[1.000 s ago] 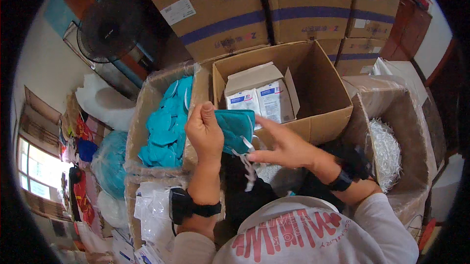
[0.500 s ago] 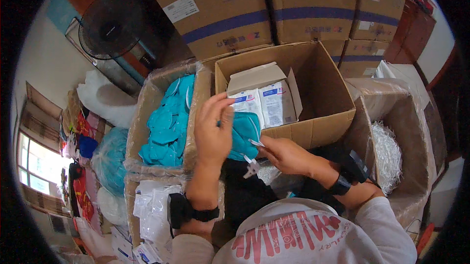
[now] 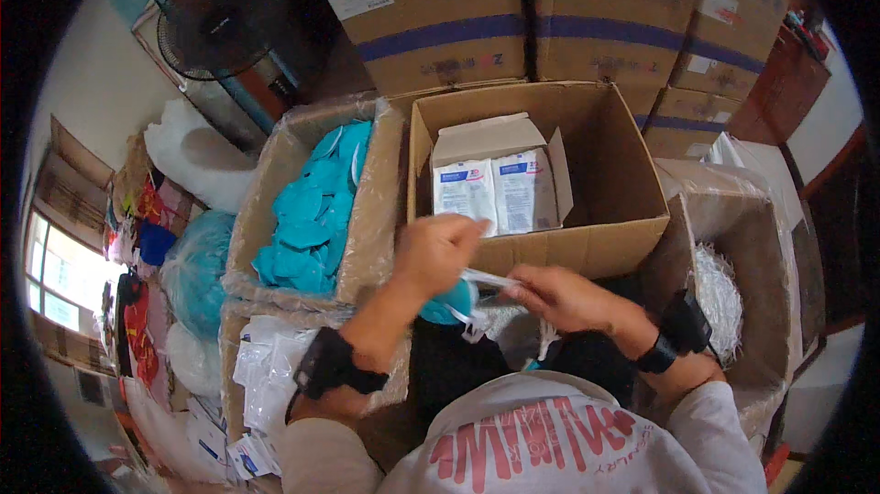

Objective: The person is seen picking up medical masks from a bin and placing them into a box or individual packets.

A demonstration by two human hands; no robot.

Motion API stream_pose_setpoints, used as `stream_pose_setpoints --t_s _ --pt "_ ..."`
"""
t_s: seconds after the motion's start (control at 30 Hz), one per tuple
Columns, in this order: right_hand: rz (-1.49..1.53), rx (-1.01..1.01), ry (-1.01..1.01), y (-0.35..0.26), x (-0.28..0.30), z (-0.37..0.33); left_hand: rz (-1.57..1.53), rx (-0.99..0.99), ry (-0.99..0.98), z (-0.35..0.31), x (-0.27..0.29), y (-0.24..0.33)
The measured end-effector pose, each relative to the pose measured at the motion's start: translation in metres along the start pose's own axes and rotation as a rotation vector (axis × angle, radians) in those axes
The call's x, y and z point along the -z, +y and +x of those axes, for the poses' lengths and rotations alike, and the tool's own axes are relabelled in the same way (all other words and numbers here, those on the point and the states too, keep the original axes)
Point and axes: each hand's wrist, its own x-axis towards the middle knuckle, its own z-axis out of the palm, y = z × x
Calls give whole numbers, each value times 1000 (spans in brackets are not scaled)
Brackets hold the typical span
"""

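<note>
Below the front wall of the middle carton, a teal cup-shaped face mask (image 3: 447,303) hangs partly hidden under my left hand (image 3: 434,257). That hand is closed, its fingers curled at the mask's upper side; their exact hold is hidden. My right hand (image 3: 566,298) pinches a white elastic strap (image 3: 490,279), which stretches between the two hands. A small white clip or strap end (image 3: 474,327) dangles at the mask's lower edge. Black bands are on both wrists.
An open carton (image 3: 587,242) holds a white box of printed packets (image 3: 524,192). To its left, a lined carton (image 3: 378,219) contains teal masks (image 3: 312,210); white packets (image 3: 270,366) fill another below. White straps (image 3: 718,301) lie in the right carton. Large taped cartons (image 3: 440,27) stand behind.
My left hand has dropped from the packets and closed. The mask has turned and come lower, and the strap is now stretched toward my right hand. The view has shifted slightly.
</note>
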Motion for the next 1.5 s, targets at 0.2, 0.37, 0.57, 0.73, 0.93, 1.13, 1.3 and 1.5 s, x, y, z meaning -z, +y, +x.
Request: stream_pose_setpoints --t_s 0.2,0.37,0.57,0.73,0.93,1.13,1.3,1.5 --pt "494 -226 -173 35 21 -7 94 279 97 7 69 -20" --pt "513 -330 -296 29 29 -1 283 174 53 1 79 -28" --pt "184 -282 -109 19 27 10 88 232 -492 -31 52 0" --pt "272 -134 -128 21 15 12 -70 196 -919 -68 9 2" --pt "575 -172 -277 28 -3 7 -1236 602 -412 -73 27 -19" --pt "572 -249 -238 11 -26 23 -794 458 -28 -55 8 9" --pt "93 -212 -191 -8 -8 22 145 -9 -283 -63 9 -7" --pt "214 -89 -354 10 -11 8 -20 145 -699 -76 4 3"
